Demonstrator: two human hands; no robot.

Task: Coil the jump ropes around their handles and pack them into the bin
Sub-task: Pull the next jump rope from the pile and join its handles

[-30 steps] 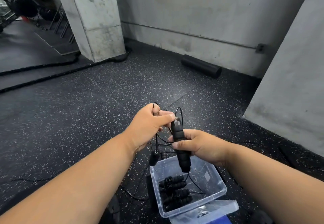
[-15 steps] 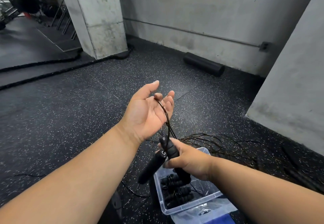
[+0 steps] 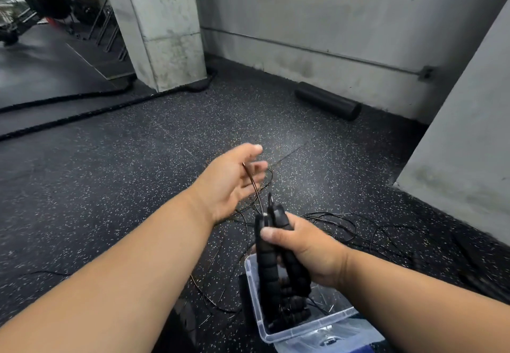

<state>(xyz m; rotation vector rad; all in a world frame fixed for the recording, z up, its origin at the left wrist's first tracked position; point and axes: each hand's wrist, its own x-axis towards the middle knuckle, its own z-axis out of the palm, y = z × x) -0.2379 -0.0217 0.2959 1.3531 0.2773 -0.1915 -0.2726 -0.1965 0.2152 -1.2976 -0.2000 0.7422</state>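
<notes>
The right hand (image 3: 309, 250) is gripping two black foam handles (image 3: 271, 256) side by side, fingers curled round them, holding them upright just above the near-left corner of the clear plastic bin (image 3: 303, 328). The left hand (image 3: 229, 184) is hovering farther out, palm up, fingers spread and relaxed, with the thin cord (image 3: 252, 181) lying across them and running down to the handles. More cord is lying tangled on the speckled floor (image 3: 138, 173) to the right. Coiled black ropes (image 3: 287, 314) are sitting inside the bin. A black foam roller (image 3: 328, 104) is lying by the far wall.
</notes>
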